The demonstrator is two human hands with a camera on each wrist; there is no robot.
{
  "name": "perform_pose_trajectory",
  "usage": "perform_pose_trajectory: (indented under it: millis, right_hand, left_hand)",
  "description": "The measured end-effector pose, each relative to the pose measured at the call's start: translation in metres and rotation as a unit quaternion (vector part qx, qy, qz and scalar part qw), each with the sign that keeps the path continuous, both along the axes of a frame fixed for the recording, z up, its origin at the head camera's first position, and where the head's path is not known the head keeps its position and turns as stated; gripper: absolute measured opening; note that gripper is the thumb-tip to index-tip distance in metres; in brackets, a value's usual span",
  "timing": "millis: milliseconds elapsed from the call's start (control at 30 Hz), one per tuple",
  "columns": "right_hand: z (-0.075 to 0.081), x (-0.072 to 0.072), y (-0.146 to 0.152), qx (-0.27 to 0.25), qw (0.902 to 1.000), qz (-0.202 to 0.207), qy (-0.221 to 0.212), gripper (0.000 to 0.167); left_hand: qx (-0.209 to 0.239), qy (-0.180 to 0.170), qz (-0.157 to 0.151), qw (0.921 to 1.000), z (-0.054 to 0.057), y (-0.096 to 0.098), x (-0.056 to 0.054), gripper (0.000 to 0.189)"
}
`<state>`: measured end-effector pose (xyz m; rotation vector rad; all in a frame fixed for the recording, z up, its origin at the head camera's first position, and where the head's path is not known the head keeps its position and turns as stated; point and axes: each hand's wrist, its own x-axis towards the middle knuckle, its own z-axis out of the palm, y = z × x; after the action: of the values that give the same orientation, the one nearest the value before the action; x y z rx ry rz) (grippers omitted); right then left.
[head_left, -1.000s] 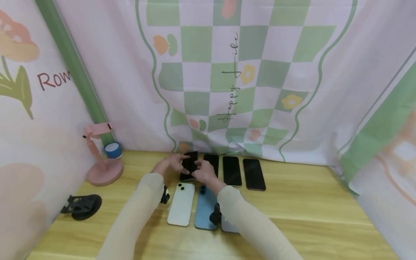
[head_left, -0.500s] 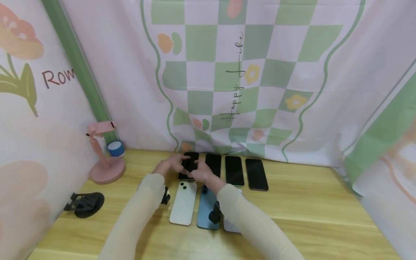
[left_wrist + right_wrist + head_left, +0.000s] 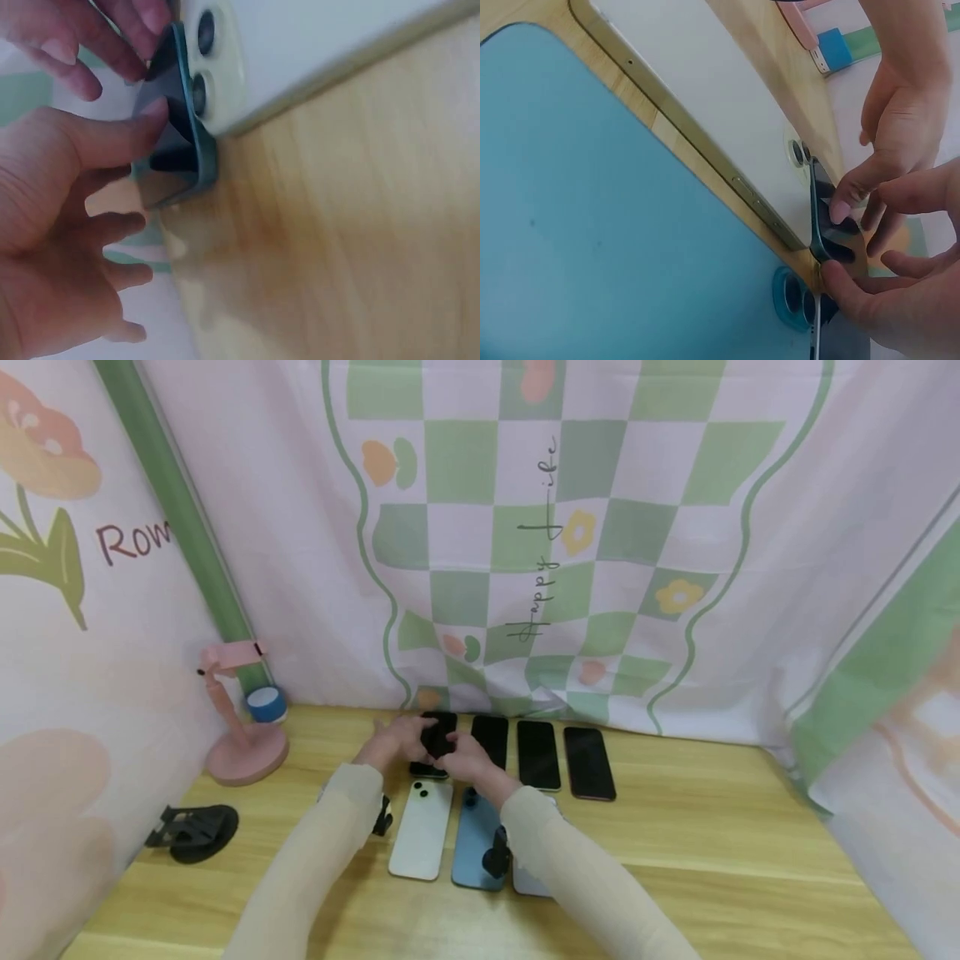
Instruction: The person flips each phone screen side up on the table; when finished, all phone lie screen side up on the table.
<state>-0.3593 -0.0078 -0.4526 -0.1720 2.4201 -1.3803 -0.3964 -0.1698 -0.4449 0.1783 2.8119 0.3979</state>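
Observation:
A dark phone with a green-edged frame lies screen up at the left end of the back row. My left hand is at its left side; in the left wrist view the left thumb rests over the screen and the other fingers spread loosely past the edge. From the right, my right hand reaches in, its thumb by the phone's near corner and its fingers extended. Just in front lie a white phone and a blue phone, camera sides up. My right forearm partly covers a pale phone.
Three more dark phones continue the back row: one beside my right hand, then a second phone and a third phone. A pink lamp, a blue-and-white roll and a black stand are on the left. A curtain hangs behind.
The leftmost dark phone, slightly tilted a second ago, now lies straighter and flatter in the row. Both hands stay around it with small finger shifts; the view has moved slightly.

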Motion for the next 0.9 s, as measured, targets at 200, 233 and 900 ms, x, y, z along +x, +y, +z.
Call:
perform_pose_trajectory:
  millis: [200, 233, 900]
  right_hand:
    - [0.007, 0.007, 0.03, 0.034, 0.9968, 0.024, 0.068, 0.055]
    - [0.008, 0.008, 0.038, 0.042, 0.9955, 0.03, 0.08, 0.054]
    - [0.003, 0.092, 0.174, 0.223, 0.9162, 0.212, 0.257, 0.045]
  left_hand:
    - [-0.074, 0.081, -0.067, 0.9917, 0.007, 0.023, 0.004, 0.077]
    - [-0.074, 0.096, -0.079, 0.9894, 0.008, 0.029, 0.005, 0.075]
    - [-0.072, 0.065, -0.234, 0.9674, -0.001, 0.139, 0.08, 0.06]
